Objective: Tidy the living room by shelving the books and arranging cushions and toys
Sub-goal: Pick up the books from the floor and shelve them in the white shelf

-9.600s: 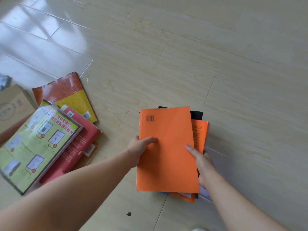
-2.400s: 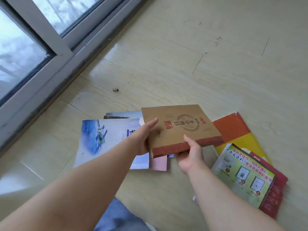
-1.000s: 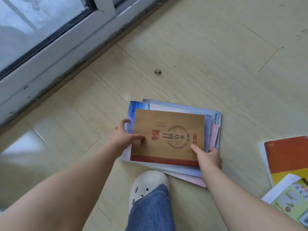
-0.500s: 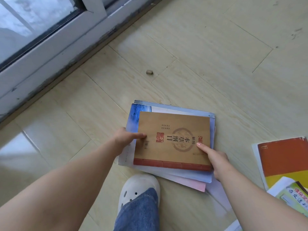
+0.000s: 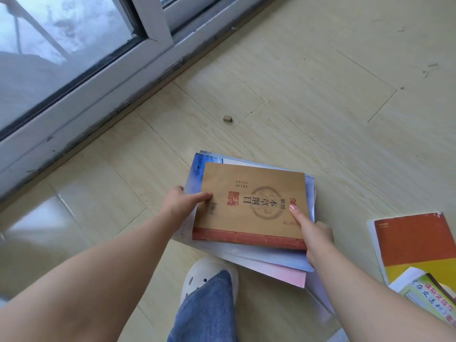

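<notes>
Brown book (image 5: pixel 254 193), red band along its near edge, Chinese title on the cover, lies flat atop a skewed stack of thin blue-white booklets (image 5: pixel 249 255) with a pink one (image 5: pixel 286 276) at the bottom. Orange-yellow book (image 5: pixel 417 245) flat on the floor at right, a green-covered book (image 5: pixel 429 296) overlapping its near corner.

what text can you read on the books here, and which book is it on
"解图 本草纲目": large title on the brown book, the top one of the stack.
Red seal and small columns of print on that cover: too small to read.
Small white line at the top left of the orange and yellow book: too small to read.
Red characters on the green book at the lower right: cut off and blurred, not readable.
</notes>
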`<action>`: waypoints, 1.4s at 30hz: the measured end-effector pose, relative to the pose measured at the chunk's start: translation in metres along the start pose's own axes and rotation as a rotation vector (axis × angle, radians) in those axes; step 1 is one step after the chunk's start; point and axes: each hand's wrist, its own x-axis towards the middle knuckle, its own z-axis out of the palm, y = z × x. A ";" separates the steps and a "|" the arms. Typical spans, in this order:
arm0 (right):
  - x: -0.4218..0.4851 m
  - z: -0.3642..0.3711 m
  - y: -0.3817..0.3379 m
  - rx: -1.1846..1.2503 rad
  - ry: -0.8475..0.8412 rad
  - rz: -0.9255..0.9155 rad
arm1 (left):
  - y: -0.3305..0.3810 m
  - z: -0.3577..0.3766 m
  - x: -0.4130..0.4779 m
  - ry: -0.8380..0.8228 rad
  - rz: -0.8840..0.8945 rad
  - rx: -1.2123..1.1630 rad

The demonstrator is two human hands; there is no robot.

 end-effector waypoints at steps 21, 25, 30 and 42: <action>-0.305 0.023 -0.132 0.059 -0.228 -0.425 | 0.077 -0.255 -0.258 0.355 0.284 -0.153; -0.373 0.031 -0.142 0.062 -0.323 -0.502 | 0.072 -0.309 -0.313 0.433 0.324 -0.215; -0.447 0.041 -0.156 0.031 -0.452 -0.592 | 0.056 -0.362 -0.374 0.509 0.344 -0.340; -0.602 0.104 -0.144 -0.190 -0.721 -0.802 | -0.035 -0.465 -0.464 0.783 0.255 -0.545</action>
